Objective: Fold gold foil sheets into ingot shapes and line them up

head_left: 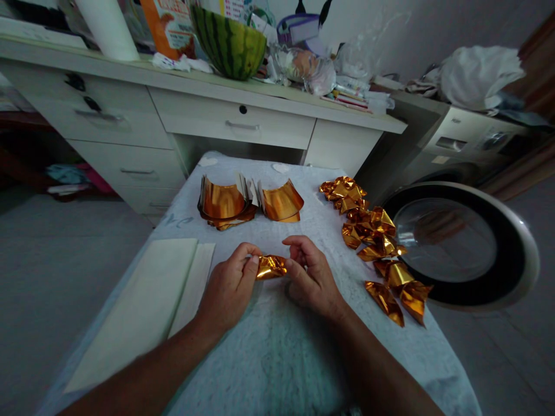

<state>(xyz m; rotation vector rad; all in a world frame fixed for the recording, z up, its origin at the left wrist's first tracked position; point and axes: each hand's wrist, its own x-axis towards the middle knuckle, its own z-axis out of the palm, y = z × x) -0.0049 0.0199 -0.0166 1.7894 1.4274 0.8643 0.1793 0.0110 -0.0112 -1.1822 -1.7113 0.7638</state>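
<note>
Between my two hands is a folded piece of gold foil paper (272, 267), held a little above the cloth-covered table. My left hand (234, 283) pinches its left end between thumb and fingers. At its right end, the thumb of my right hand (310, 274) touches the foil, with the index finger raised and bent above. Beyond my hands lie two stacks of curved gold foil sheets, a left stack (223, 201) and a right stack (282, 202). Off to the right, several folded gold foil pieces (368, 228) form a loose heap along the table edge.
Pale flat sheets (134, 300) lie on the table (277, 358) at the left. Behind stands a white desk (195, 115) with a cut watermelon (229, 43) and clutter. An open round washing-machine door (451, 242) juts close to the table's right side.
</note>
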